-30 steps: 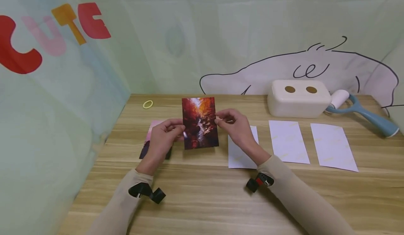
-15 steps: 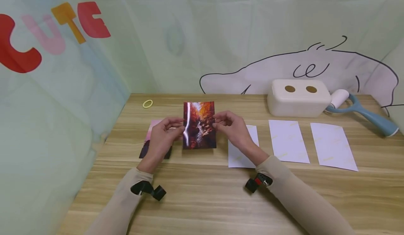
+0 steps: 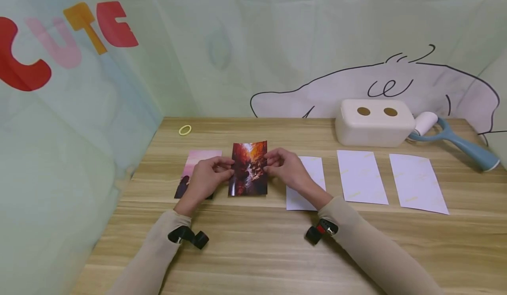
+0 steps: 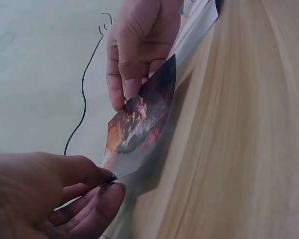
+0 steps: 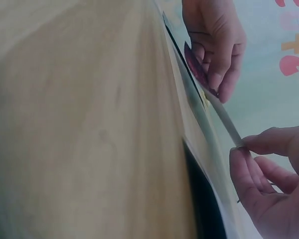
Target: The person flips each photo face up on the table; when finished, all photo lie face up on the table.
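A glossy photo print [image 3: 249, 171] of a red autumn forest with a stream is held face up between both hands. My left hand [image 3: 207, 176] pinches its left edge between thumb and fingers. On the opposite edge my right hand [image 3: 289, 169] pinches in the same way. In the left wrist view the print [image 4: 144, 119] bows slightly and stands off the table, a shadow beneath it. Partly under my left hand lies a pink and purple picture card [image 3: 202, 156]. Below my right hand a white sheet [image 3: 301, 198] with faint yellow marks lies partly covered.
Two more white sheets [image 3: 362, 178] lie in a row to the right. At the back right stand a cream box [image 3: 372, 125] with two round holes and a blue-handled lint roller [image 3: 459, 141]. A yellow ring [image 3: 185, 130] lies at the back left of the wooden table [image 3: 253, 251].
Both hands have lowered the print toward the table and a little toward me, between the pink card and the nearest white sheet. The grip on both edges stays the same.
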Demonstrator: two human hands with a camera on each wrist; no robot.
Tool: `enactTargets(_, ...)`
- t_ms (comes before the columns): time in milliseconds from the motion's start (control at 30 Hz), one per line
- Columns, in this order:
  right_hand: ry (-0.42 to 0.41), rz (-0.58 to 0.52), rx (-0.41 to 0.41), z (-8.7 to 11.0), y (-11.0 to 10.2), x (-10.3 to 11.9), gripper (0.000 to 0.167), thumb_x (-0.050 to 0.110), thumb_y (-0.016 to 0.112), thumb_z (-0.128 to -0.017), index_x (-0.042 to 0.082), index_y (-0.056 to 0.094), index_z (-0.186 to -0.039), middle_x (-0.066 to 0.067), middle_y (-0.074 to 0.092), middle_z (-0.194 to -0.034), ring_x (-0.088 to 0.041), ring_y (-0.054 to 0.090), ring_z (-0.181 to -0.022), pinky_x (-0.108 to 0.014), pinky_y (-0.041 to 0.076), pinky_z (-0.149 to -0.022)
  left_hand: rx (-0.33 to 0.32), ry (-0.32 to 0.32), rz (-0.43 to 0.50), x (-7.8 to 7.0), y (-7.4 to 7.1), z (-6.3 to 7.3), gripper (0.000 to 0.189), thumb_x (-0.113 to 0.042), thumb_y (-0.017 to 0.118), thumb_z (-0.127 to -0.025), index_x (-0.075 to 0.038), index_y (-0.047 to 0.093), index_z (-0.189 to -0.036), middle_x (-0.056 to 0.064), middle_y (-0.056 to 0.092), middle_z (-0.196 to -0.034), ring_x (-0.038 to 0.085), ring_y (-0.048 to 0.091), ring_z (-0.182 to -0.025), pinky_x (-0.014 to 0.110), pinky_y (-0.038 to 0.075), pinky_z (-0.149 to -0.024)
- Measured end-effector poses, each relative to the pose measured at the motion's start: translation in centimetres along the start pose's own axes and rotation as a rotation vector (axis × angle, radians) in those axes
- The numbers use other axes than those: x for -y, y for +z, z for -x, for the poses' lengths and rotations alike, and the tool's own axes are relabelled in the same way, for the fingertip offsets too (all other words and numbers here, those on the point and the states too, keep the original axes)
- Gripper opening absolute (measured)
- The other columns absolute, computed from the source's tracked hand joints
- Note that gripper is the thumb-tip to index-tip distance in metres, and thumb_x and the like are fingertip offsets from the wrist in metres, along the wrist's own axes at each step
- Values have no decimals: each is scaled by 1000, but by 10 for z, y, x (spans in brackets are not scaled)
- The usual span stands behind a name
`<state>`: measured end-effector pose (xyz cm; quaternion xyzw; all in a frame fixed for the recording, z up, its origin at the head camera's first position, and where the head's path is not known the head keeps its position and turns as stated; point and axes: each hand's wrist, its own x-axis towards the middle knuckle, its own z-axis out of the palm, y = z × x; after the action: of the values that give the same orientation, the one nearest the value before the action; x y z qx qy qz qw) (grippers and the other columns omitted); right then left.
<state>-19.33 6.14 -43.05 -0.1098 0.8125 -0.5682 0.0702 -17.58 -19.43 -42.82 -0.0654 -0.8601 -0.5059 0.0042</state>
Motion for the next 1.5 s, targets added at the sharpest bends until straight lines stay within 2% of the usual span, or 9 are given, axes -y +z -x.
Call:
enactTargets(233,12,29,30,0,2,-3,32,1,80,-91,-1,71,-121,-9,72,-103,-21,68,-93,-26,53,-76,28,4,-75,5,-1,0,20,4,78,-92,6,76,-112,18,78,-96,25,76,-80,26,59,-65)
enactTargets(367,17,69,47,0,4,-3,34,2,81,-91,-1,71,-123,-8,71,-103,-20,67,-93,-29,53,-79,18,23,-135,5,-1,0,20,2,79,-91,4,77,-111,16,79,-95,26,77,-82,26,56,-67)
enactTargets(600,-2,156,66,0,6,-2,36,3,82,-92,-1,70,-125,-7,70,-104,-20,67,-94,-35,56,-85,28,36,-205,4,-4,0,23,0,81,-91,2,78,-113,14,79,-97,24,76,-82,33,57,-70)
enactTargets(833,-11,191,60,0,9,-2,36,0,82,-91,-1,70,-124,-6,69,-102,-19,67,-92,-34,56,-84,35,34,-229,5,-4,-1,22,-1,81,-90,2,78,-112,14,79,-95,24,75,-81,33,57,-70)
enactTargets(1233,-69,267,62,1,11,-3,39,1,83,-89,-4,70,-126,-8,69,-103,-20,68,-92,-34,57,-83,11,67,-277,6,-2,0,22,1,80,-89,3,78,-111,16,75,-102,27,75,-85,41,58,-77)
enactTargets(1500,-79,268,46,3,12,-2,37,1,84,-89,-5,71,-123,-9,65,-102,-22,67,-92,-35,57,-83,6,88,-299,3,-1,1,24,3,80,-88,4,77,-111,17,75,-104,28,75,-86,45,60,-79)
